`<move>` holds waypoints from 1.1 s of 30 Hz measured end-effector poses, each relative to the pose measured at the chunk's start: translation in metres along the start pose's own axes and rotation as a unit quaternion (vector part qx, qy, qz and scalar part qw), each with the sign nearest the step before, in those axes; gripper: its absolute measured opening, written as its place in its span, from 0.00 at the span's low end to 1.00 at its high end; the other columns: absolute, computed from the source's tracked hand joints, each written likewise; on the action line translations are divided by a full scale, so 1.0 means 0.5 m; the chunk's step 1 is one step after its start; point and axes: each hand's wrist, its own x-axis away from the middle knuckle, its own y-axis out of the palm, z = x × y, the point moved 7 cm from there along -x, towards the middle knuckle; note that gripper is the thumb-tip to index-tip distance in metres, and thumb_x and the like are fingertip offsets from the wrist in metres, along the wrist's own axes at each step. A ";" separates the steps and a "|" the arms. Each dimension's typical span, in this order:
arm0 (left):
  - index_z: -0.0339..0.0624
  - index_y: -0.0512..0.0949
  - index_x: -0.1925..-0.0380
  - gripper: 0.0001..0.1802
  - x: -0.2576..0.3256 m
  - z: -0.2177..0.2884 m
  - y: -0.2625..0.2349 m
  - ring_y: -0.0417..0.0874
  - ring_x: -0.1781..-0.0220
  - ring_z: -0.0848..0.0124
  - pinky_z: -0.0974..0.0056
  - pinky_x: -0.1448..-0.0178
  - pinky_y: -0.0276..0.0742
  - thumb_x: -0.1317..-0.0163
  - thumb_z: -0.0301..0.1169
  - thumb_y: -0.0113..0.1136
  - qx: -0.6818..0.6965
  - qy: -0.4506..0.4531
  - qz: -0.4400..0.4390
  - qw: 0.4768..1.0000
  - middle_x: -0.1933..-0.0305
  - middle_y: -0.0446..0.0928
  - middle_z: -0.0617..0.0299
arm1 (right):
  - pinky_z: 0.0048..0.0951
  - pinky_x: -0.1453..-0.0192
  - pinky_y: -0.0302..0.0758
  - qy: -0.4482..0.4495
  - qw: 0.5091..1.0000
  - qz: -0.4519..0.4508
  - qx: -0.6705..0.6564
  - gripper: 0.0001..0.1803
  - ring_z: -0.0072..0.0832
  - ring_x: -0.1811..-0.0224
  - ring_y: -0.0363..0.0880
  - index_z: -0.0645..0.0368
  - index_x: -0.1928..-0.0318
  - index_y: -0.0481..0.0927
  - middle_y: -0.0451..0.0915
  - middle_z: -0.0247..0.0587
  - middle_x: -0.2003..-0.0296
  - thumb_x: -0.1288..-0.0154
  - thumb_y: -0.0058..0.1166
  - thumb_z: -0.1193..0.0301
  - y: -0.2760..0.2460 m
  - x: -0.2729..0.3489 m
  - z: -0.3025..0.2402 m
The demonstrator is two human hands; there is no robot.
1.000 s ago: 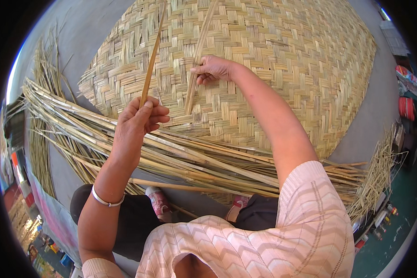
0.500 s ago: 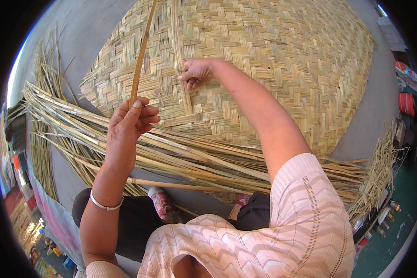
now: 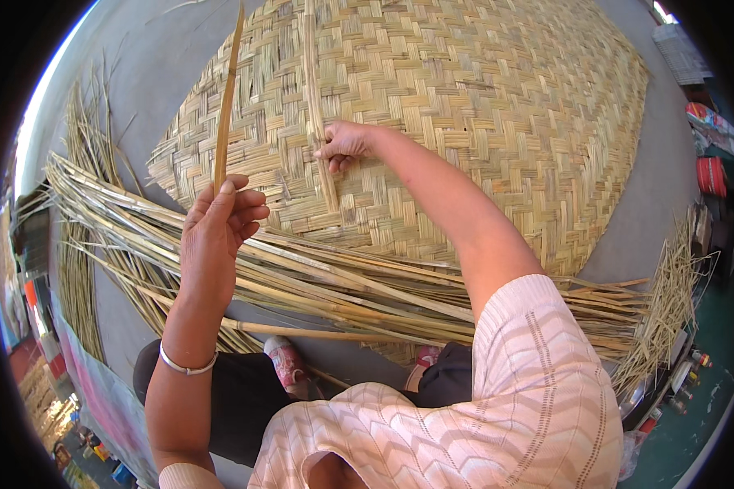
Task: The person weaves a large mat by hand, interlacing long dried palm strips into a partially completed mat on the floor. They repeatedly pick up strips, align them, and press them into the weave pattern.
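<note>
Between the thumb and fingers of my left hand [image 3: 218, 218] is the lower end of a flat brown reed strip [image 3: 230, 85]. It stands nearly upright, and its upper end leaves the picture. A large mat [image 3: 481, 122], woven from pale reed strips in a zigzag pattern, lies before me. Along the mat's left part runs a narrow bundle of pale reed strips [image 3: 311, 73]. My right hand [image 3: 349, 145] pinches it near its lower end, the fingers curled and resting low over the weave.
Long loose reeds [image 3: 326, 281] lie crosswise between my feet and the mat. Another reed pile [image 3: 77, 269] is at the left, and frayed reed ends [image 3: 669, 301] bunch up at the right. Red goods [image 3: 711, 175] stand at the far right. My shoe [image 3: 284, 363] is beside the reeds.
My left hand has shifted a little left with the reed strip, which now leans less. My right hand keeps its place on the strip bundle; the whole view has moved slightly.
</note>
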 end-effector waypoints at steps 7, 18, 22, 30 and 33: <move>0.41 0.75 0.51 0.15 0.012 0.014 -0.003 0.82 0.61 0.76 0.71 0.55 0.75 0.27 0.39 0.48 0.023 0.023 -0.016 0.999 0.63 0.81 0.63 | 0.17 0.80 0.73 -0.051 0.994 0.092 -0.003 0.11 0.18 0.78 0.80 0.60 0.60 0.77 0.81 0.35 0.71 0.36 0.62 0.67 -0.040 -0.008 -0.066; 0.42 0.75 0.50 0.15 0.010 0.020 -0.005 0.82 0.62 0.76 0.72 0.55 0.75 0.27 0.39 0.48 0.032 0.024 -0.013 0.999 0.63 0.81 0.64 | 0.27 0.79 0.74 -0.039 0.983 0.178 0.030 0.10 0.23 0.80 0.80 0.63 0.60 0.77 0.81 0.40 0.74 0.37 0.60 0.70 -0.062 -0.058 -0.026; 0.42 0.74 0.49 0.15 0.008 0.020 -0.009 0.81 0.62 0.77 0.72 0.56 0.75 0.27 0.39 0.48 0.033 0.022 -0.005 0.999 0.63 0.80 0.64 | 0.26 0.80 0.74 -0.032 0.982 0.182 0.039 0.09 0.22 0.79 0.80 0.62 0.60 0.77 0.80 0.38 0.75 0.36 0.59 0.70 -0.058 -0.058 -0.025; 0.41 0.73 0.47 0.17 0.009 0.023 -0.022 0.75 0.70 0.78 0.73 0.62 0.73 0.26 0.40 0.48 0.077 0.041 -0.001 0.996 0.69 0.76 0.66 | 0.26 0.76 0.76 -0.044 0.981 0.181 0.052 0.10 0.25 0.79 0.81 0.63 0.62 0.76 0.82 0.42 0.74 0.37 0.59 0.69 -0.048 -0.048 -0.035; 0.41 0.73 0.49 0.16 0.011 0.015 -0.031 0.73 0.73 0.78 0.73 0.64 0.72 0.26 0.40 0.48 0.078 0.045 0.013 0.996 0.71 0.74 0.66 | 0.25 0.75 0.77 -0.065 0.975 0.195 0.082 0.10 0.24 0.78 0.81 0.62 0.63 0.77 0.82 0.42 0.74 0.38 0.60 0.69 -0.048 -0.037 -0.038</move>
